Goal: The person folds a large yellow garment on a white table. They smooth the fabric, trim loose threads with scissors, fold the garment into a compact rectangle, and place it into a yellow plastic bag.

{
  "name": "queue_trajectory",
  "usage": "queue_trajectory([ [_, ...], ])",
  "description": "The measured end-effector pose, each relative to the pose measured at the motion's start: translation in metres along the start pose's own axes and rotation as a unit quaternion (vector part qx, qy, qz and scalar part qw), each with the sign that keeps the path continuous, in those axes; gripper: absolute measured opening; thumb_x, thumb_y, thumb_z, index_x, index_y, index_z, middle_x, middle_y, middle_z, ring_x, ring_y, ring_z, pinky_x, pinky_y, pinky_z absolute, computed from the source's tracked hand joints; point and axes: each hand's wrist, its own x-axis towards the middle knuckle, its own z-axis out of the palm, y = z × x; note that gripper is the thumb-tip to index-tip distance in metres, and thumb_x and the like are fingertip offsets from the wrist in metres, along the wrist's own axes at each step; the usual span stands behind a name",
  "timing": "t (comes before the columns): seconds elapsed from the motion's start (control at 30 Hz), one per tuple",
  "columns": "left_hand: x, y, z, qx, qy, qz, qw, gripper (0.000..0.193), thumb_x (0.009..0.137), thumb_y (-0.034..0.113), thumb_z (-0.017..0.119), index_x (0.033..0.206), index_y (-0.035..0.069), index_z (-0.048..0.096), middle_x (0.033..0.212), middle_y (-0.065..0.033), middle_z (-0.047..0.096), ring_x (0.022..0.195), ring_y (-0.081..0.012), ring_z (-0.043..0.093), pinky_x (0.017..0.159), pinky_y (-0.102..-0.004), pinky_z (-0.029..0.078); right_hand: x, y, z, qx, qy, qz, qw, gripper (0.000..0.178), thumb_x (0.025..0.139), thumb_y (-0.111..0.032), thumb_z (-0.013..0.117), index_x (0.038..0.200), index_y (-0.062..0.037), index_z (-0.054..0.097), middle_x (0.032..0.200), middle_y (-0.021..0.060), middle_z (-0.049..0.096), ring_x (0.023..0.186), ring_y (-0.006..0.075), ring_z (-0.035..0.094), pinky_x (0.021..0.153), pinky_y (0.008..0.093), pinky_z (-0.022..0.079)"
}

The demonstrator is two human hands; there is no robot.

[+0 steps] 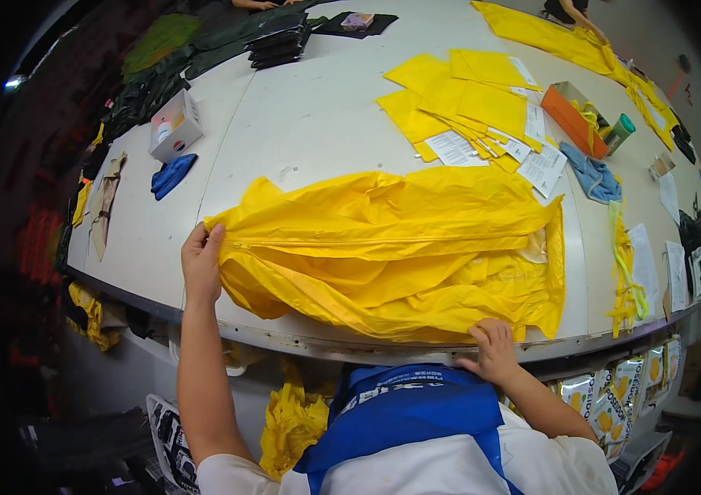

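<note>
A yellow zippered garment (416,223), shiny like rainwear, lies crumpled across the table in front of me. Its zipper is partly undone, and the two toothed edges spread apart from a point near the left end. My left hand (203,262) pinches the garment's left tip between thumb and fingers. At the near edge on the right, my right hand (495,353) touches the fabric with loosely bent fingers, its thumb standing apart from them. Gathered folds and a paler patch show inside the garment's right end.
Flat yellow pouches (482,107) with paper slips lie beyond the garment. An orange box (573,122), a green roll (619,132) and a blue cloth (591,175) sit to the right. A white box (176,128) stands left, near black packets (278,41). Other people work at the far side.
</note>
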Motion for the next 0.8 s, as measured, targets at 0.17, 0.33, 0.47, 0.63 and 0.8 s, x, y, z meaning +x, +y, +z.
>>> queue_trajectory([
  [0.17,0.005,-0.001,0.005,-0.011,-0.014,-0.025,1.0,0.021,0.093,0.012,0.058,0.105,-0.004,0.061,0.093,-0.0036,0.062,0.08,-0.008,0.056,0.071,-0.0205,0.047,-0.02,0.076,0.035,0.043,0.016,0.075,0.996,0.028,0.069,0.001,0.059,0.095,-0.0075,0.06,0.09,0.0145,0.059,0.09,0.0304,0.058,0.079,0.0377,0.046],
  [0.33,0.002,-0.011,-0.015,-0.001,-0.003,-0.05,0.999,0.02,0.092,0.013,0.058,0.103,-0.003,0.062,0.092,-0.0034,0.063,0.079,-0.0077,0.056,0.07,-0.0211,0.046,0.023,0.122,-0.083,0.387,-0.145,0.331,0.848,0.019,0.076,-0.002,0.049,0.09,-0.0037,0.062,0.08,0.0164,0.064,0.077,0.0287,0.064,0.07,0.0364,0.051],
  [0.47,-0.005,-0.024,0.008,0.023,-0.021,-0.058,0.998,0.02,0.091,0.012,0.06,0.101,-0.004,0.064,0.087,-0.0016,0.063,0.076,-0.0073,0.055,0.069,-0.0214,0.046,0.046,0.113,-0.082,-0.097,-0.406,0.23,0.879,0.023,0.078,-0.012,0.056,0.096,-0.0026,0.064,0.092,0.0191,0.065,0.09,0.036,0.062,0.081,0.039,0.049],
  [0.63,-0.025,-0.015,0.003,0.088,-0.052,-0.023,0.994,0.017,0.091,0.014,0.06,0.097,-0.002,0.063,0.08,0.0003,0.06,0.072,-0.006,0.05,0.066,-0.0213,0.043,0.159,-0.015,-0.034,0.2,-0.137,0.097,0.965,0.027,0.083,-0.012,0.062,0.107,-0.0002,0.06,0.105,0.0182,0.062,0.101,0.0342,0.059,0.088,0.0383,0.046],
  [0.8,-0.036,-0.004,-0.004,0.158,-0.116,-0.036,0.98,0.017,0.084,0.01,0.062,0.098,0.0,0.06,0.081,-0.0011,0.059,0.074,-0.0076,0.05,0.068,-0.023,0.044,0.212,-0.135,0.028,0.228,-0.14,-0.111,0.957,0.036,0.085,-0.024,0.064,0.115,-0.0073,0.055,0.102,0.0152,0.063,0.092,0.0339,0.062,0.08,0.0396,0.051],
])
